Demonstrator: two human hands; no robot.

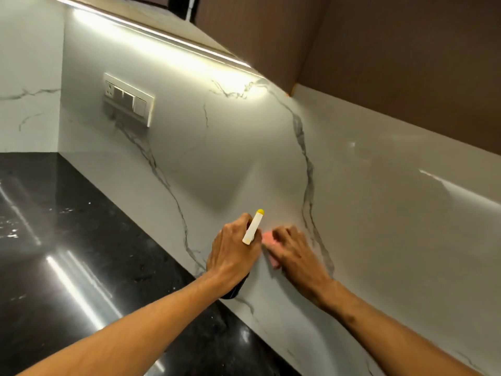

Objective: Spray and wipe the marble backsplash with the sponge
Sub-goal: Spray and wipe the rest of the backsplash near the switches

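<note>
A white marble backsplash (217,158) with grey veins fills the view, lit from above by a light strip. A glossy black countertop (67,253) lies at near left, and a switch panel (128,99) is mounted at far left. Low in the middle, the left hand (233,253) is clenched around a spray bottle (253,227), its white nozzle raised. Just to its right, a pink sponge (267,238) is pressed to the marble under the bent fingers of the right hand (295,251). The sponge is judged soft and light, best held across its back.
</note>
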